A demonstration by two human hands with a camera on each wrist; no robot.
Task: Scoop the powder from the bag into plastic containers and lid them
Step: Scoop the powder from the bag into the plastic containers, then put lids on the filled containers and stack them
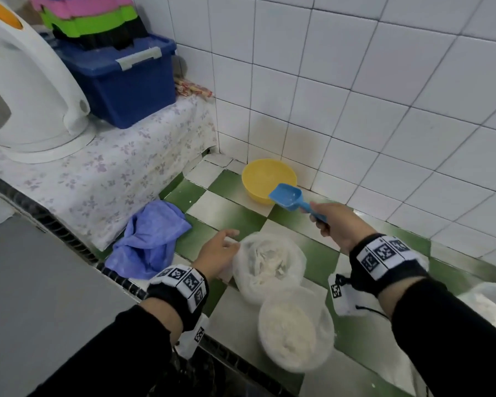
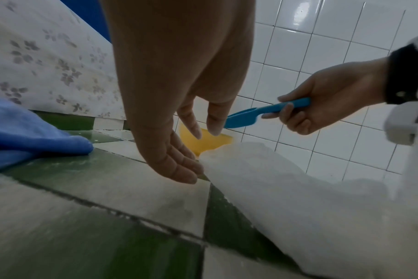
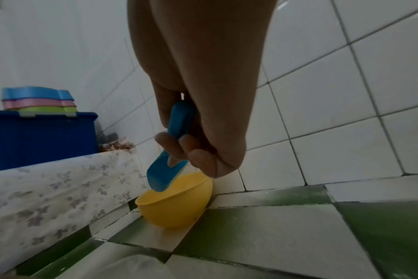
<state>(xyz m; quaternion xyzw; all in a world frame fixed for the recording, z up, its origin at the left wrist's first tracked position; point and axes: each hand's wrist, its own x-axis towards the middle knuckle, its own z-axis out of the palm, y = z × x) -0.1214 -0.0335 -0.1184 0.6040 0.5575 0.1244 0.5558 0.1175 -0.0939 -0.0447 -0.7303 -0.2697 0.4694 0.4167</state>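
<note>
The bag [image 1: 269,260] of powder sat on the bench [image 1: 232,212], soft and floppy, best held by its rim. The left hand [image 1: 218,250] lay wide beside it. The right hand [image 1: 337,224] held the scoop [image 1: 288,197] above a yellow bowl [image 1: 265,177].

head downward, wrists low, sharing bowl [image 3: 177,205]
</note>
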